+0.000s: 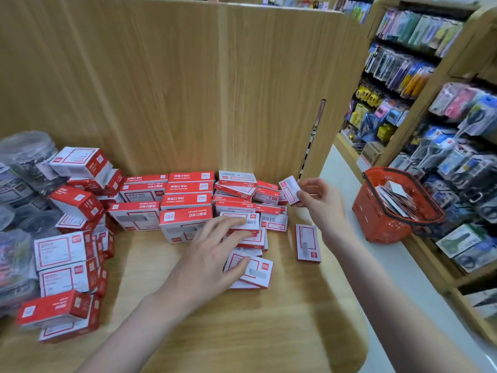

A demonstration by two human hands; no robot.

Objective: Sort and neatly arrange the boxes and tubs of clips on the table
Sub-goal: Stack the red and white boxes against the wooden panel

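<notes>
Shop table: wooden table [242, 332] fills the bottom and middle of the frame, with tall wooden walls behind it.
Right hand: right hand [318, 199] is up in the middle right of the frame. Its fingers and thumb pinch a small box [289, 190].
Small box: red and white, tilted, held in the air just above the right end of the pile. It sticks out to the left of the fingertips.
Left hand: left hand [215, 254] is in the middle of the frame, fingers spread and straight. The fingertips rest on the flat boxes [250, 238] and grip nothing.
Flat boxes: a loose heap in the middle, some lying on each other.
Lone box: one flat box [308, 243] lies alone on the table, right of the heap, under the right wrist.
Big boxes: neat rows [185, 195] stand at the back wall; messy ones [67, 254] are piled at the left.
Tubs: clear tubs [24, 160] sit at the far left edge, blurry.
Basket: red basket [390, 211] sits at the right, by shelves of goods [443, 103].
</notes>
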